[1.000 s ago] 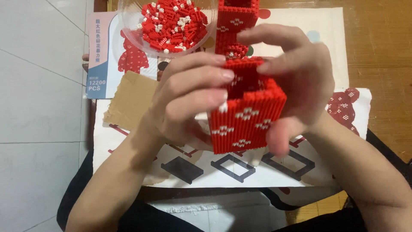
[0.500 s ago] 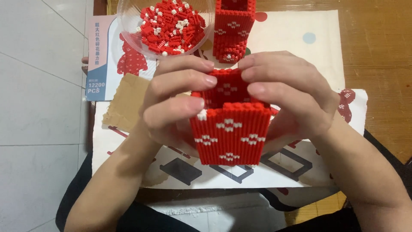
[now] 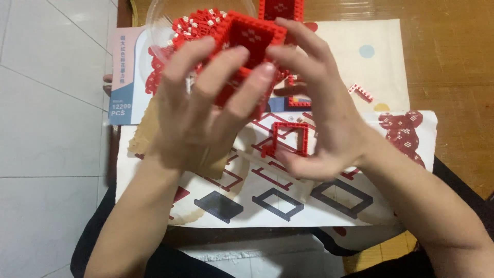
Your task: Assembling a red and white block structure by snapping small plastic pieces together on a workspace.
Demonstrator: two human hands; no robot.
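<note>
Both hands lift a hollow red brick box [image 3: 250,38] up over the instruction sheet [image 3: 288,201], open end tilted toward the camera, seemingly so its inside shows. The left hand [image 3: 198,110] wraps its near-left side, fingers curled and closed on the wall; the right hand [image 3: 319,118] braces the right side, fingers spread but pressing. A small red brick frame [image 3: 289,138] lies on the sheet below, with a clear bowl of loose bricks [image 3: 180,28] at far left.

Glossy red plastic brick box [image 3: 252,38], clear plastic bowl [image 3: 154,20], matt paper sheet [image 3: 309,206], polished wooden table [image 3: 453,62]
</note>
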